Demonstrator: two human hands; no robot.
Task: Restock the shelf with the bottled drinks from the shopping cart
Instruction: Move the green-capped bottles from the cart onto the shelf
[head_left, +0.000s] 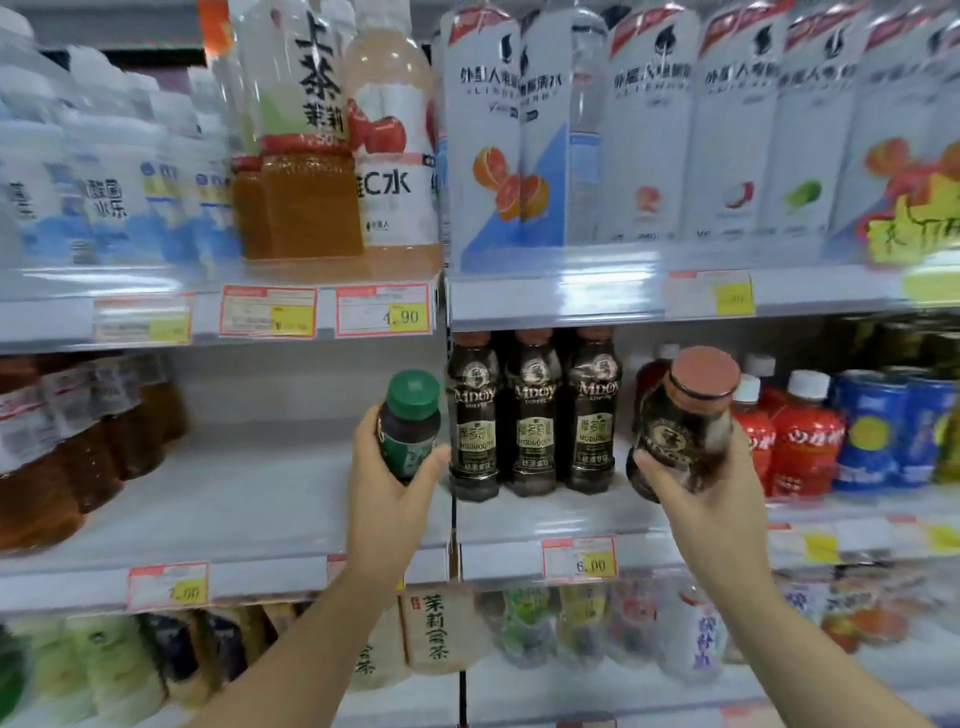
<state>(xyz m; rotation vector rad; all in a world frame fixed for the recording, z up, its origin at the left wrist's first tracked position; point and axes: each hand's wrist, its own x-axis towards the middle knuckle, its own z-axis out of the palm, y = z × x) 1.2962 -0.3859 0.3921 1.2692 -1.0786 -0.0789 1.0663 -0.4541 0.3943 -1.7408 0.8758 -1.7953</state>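
My left hand (387, 488) grips a dark bottle with a green cap (410, 423), held up in front of the middle shelf (270, 499). My right hand (711, 493) grips a dark coffee bottle with a brown cap (685, 421), tilted toward me, just right of three matching coffee bottles (535, 415) that stand in a row on the same shelf. The shopping cart is out of view.
Bare shelf space lies left of the coffee row, between it and brown tea bottles (67, 441) at far left. Red bottles (800, 436) and blue bottles (883, 431) stand to the right. Tall bottles fill the upper shelf (545, 291); more drinks sit on the shelf below.
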